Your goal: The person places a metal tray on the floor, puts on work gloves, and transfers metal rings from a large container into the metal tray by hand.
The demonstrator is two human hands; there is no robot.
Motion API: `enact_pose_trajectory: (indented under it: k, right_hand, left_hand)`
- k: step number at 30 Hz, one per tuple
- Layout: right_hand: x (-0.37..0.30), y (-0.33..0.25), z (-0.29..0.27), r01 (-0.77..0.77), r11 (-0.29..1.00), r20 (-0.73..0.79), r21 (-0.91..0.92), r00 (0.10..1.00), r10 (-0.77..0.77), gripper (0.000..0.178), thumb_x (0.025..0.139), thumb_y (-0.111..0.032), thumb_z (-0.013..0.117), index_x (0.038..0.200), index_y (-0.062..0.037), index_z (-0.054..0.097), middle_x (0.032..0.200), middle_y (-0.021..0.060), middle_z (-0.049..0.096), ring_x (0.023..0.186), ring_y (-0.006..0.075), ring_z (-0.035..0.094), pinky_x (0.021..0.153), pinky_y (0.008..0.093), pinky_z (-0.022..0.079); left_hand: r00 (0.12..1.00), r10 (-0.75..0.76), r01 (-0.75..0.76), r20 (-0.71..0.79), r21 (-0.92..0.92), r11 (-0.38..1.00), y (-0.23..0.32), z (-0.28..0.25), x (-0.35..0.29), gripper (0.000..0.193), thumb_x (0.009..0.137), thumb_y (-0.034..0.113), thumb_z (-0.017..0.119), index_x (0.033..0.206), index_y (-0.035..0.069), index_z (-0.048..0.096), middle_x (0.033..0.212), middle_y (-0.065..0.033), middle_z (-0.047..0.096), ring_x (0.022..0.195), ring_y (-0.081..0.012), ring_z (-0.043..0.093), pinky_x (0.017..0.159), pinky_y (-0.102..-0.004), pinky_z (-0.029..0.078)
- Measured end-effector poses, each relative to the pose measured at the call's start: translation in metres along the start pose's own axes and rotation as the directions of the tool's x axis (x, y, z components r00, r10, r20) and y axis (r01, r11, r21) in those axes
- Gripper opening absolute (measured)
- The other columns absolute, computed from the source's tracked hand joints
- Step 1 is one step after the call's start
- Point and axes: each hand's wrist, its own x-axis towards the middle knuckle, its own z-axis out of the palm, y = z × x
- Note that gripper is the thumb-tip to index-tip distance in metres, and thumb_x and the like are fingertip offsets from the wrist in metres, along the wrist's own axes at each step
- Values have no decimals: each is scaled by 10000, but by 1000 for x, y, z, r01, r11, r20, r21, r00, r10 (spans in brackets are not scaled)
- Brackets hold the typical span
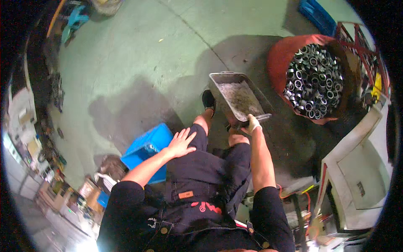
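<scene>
My right hand (252, 124) is closed on the near rim of a grey rectangular bin (226, 97), which tilts out in front of my legs. Its inner floor looks pale and dirty, with no parts to be made out on it. My left hand (181, 143) lies spread on my left thigh, fingers apart, holding nothing. Just beside that hand stands a bright blue plastic crate (147, 143), partly hidden by my forearm. To the right of the grey bin is a large reddish round tub (280, 59) holding many metal rings (312, 80).
At the far right lies another blue crate (317, 17), near a red metal frame (357, 40). A pale machine housing (363, 168) rises close on my right. Cluttered boxes (86, 191) line the left side. Green floor (138, 50) stretches ahead.
</scene>
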Motion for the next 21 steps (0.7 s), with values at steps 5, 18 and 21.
enact_pose_trajectory:
  k: [5,18,21]
  right_hand:
    - [50,-44,38,160,987,-43,3,986,-160,371,832,-371,604,1119,-137,580,1352,54,473,1208,264,433,799,512,517]
    - [222,-41,-59,275,921,-93,-275,946,-310,340,902,-354,589,1049,-51,629,925,83,646,723,188,589,645,358,522]
    - [162,-49,-11,525,739,147,-422,844,-516,357,909,-301,544,1141,-34,595,1045,115,656,922,255,624,804,349,492]
  left_hand:
    - [999,53,-52,15,-22,998,0,-16,75,756,882,507,563,1503,208,250,1555,-238,120,1441,-405,119,1155,-533,133]
    - [983,22,16,-180,207,978,42,-21,247,537,827,370,582,1245,33,577,1406,-185,463,1300,-322,433,1095,-534,272]
    - [972,-22,81,-234,246,966,10,-34,233,510,831,372,578,1209,30,594,1378,-184,490,1286,-309,448,1089,-536,279]
